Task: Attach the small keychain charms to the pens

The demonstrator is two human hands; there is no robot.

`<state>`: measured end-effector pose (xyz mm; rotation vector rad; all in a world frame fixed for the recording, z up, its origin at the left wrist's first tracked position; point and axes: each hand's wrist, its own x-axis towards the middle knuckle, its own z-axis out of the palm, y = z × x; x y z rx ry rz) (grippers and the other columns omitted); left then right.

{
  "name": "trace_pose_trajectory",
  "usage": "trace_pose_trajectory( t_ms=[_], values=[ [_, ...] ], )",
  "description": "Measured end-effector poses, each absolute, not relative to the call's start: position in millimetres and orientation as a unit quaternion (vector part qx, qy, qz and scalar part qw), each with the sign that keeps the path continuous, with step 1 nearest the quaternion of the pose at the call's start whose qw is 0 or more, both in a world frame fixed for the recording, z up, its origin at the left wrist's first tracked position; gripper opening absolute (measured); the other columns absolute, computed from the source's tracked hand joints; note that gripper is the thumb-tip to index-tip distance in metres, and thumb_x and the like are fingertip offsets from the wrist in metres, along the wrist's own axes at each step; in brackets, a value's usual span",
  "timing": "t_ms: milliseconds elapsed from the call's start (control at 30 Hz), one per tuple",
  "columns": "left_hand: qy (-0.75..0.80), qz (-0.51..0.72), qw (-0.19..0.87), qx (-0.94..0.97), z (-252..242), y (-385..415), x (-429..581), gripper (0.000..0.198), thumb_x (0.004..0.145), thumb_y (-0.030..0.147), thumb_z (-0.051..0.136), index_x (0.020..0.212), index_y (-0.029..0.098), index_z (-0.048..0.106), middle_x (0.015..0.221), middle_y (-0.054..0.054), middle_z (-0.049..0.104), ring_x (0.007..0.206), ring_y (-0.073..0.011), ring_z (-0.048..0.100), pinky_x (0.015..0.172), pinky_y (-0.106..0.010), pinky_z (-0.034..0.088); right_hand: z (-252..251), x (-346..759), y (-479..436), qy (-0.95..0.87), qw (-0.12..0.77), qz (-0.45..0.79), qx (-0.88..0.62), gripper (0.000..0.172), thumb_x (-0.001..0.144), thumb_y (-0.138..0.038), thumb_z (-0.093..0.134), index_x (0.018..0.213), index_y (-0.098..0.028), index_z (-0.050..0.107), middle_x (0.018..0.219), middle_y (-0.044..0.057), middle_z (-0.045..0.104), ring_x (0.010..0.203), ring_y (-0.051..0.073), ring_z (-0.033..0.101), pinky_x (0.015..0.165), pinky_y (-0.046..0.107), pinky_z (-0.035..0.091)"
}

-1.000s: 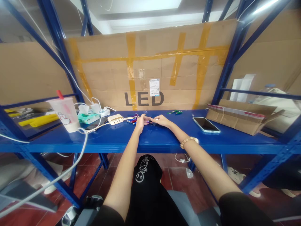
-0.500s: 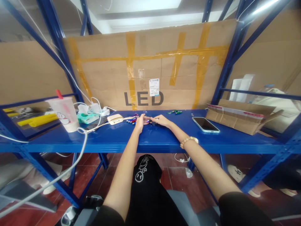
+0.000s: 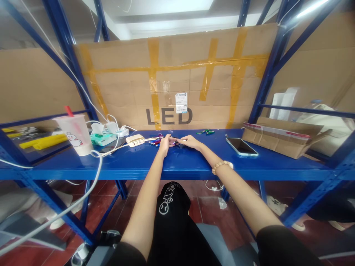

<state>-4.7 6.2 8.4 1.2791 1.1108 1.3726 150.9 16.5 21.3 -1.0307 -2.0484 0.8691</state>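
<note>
Over the blue shelf top, my left hand [image 3: 165, 145] and my right hand [image 3: 192, 142] are close together, both with fingers closed. Between their fingertips is a slim dark pen [image 3: 175, 142] with a purplish glint, partly covered by the fingers. Below my right fingertips shows a small black piece [image 3: 181, 145], too small to make out. Just left of my left hand lies a loose group of blue, red and purple pens [image 3: 155, 141], some hidden behind that hand. Farther back, several green pens [image 3: 205, 132] lie on the shelf.
Left of the pens sit a cream power hub [image 3: 135, 140] with cables, a tissue pack [image 3: 103, 139] and a plastic cup [image 3: 75, 135] with a red straw. To the right are a phone [image 3: 242, 147] and an open cardboard box [image 3: 283, 137]. A large cardboard sheet [image 3: 124, 88] stands behind.
The view has shifted very slightly. My right fingers have moved a little at the pen, which shows slightly more; my left hand stays in place.
</note>
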Motion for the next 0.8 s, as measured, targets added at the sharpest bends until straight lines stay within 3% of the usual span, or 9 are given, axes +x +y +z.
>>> trace_pose_trajectory(
  t_ms=[800],
  values=[
    [0.446, 0.56, 0.46, 0.525, 5.6, 9.1, -4.7, 0.043, 0.079, 0.04, 0.036, 0.067, 0.014, 0.067, 0.091, -0.013, 0.07, 0.092, -0.0225, 0.063, 0.081, -0.031, 0.05, 20.2, 151.7, 19.2, -0.777, 0.334, 0.336, -0.415, 0.06, 0.055, -0.071, 0.057, 0.061, -0.013, 0.067, 0.059, 0.002, 0.057, 0.06, 0.011, 0.044, 0.057, 0.025, 0.033]
  ],
)
